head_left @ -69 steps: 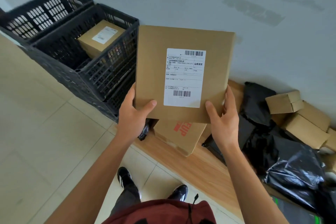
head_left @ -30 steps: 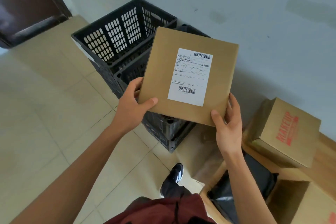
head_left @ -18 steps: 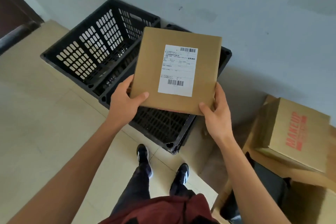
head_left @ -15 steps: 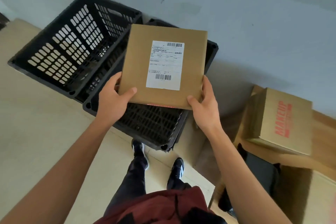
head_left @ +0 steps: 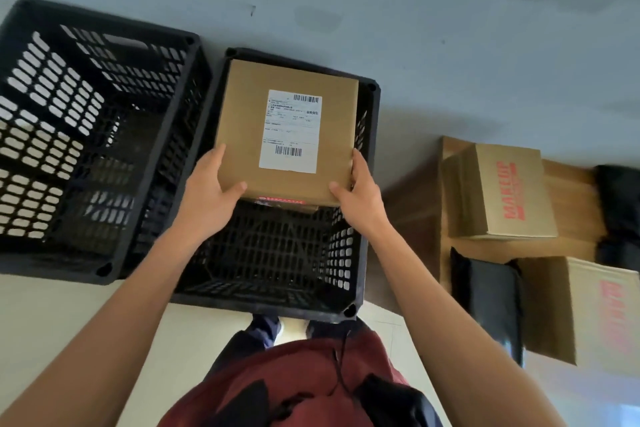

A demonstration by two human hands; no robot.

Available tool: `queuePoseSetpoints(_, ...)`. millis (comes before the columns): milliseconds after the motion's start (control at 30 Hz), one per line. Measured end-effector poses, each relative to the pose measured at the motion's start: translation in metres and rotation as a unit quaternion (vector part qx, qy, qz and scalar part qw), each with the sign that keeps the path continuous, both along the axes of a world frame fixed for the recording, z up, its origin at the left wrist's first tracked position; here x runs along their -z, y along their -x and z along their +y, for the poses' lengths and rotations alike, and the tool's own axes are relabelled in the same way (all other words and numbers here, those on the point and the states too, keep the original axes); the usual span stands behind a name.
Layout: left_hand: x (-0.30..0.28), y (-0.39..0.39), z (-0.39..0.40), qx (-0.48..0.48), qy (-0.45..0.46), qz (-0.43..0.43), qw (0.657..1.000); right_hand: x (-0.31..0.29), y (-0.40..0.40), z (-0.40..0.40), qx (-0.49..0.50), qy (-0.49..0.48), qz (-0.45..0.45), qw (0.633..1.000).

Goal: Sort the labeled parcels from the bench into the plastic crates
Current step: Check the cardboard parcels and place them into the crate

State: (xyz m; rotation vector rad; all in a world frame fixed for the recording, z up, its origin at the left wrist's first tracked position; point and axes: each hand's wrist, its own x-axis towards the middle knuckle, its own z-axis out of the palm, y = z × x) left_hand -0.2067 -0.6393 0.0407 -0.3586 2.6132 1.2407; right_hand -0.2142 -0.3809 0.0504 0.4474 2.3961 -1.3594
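Note:
I hold a flat brown cardboard parcel (head_left: 242,135) with a white shipping label over the right-hand black plastic crate (head_left: 360,253). My left hand (head_left: 209,198) grips its near left corner, thumb on top. At the near right corner, my right hand (head_left: 360,196) grips it the same way. Under the parcel's near edge, the edge of another box (head_left: 287,205) with red print shows inside the crate. A second black crate (head_left: 104,163) stands to the left, against the wall.
On the right is the wooden bench (head_left: 568,191) with a cardboard box (head_left: 498,191) printed in red, a second box (head_left: 588,312) nearer me, and black plastic bags (head_left: 485,302). The grey wall runs behind the crates. My feet stand at the crate's near rim.
I have stepped up to the crates and now look straight down. The parcel has moved from in front of me to over the far half of the right crate, lower than before.

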Motion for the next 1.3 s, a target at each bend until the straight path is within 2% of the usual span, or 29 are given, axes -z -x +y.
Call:
queuePoseSetpoints(467,0.034,0.028,-0.006,0.058,0.086,-0.022,0.994,0.041,0.022,-0.012,0.043,0.007,-0.047,0.998)
queuePoseSetpoints(533,0.036,0.028,-0.008,0.092,0.132,0.002,0.987,0.043,0.024,-0.012,0.046,0.011,-0.048,0.998)
queuePoseSetpoints(633,0.042,0.028,-0.012,0.163,0.25,0.038,0.954,0.045,0.028,-0.015,0.045,0.012,-0.047,0.998)
queuePoseSetpoints(800,0.04,0.044,-0.017,0.182,0.322,0.065,0.927,0.045,0.038,-0.021,0.031,0.013,-0.049,0.998)
queuePoseSetpoints(900,0.039,0.051,-0.019,0.197,0.341,0.059,0.917,0.045,0.042,-0.021,0.033,0.014,-0.045,0.998)
queuePoseSetpoints(1300,0.033,0.053,-0.025,0.206,0.315,0.039,0.926,0.042,0.037,-0.024,0.036,0.001,-0.044,0.998)
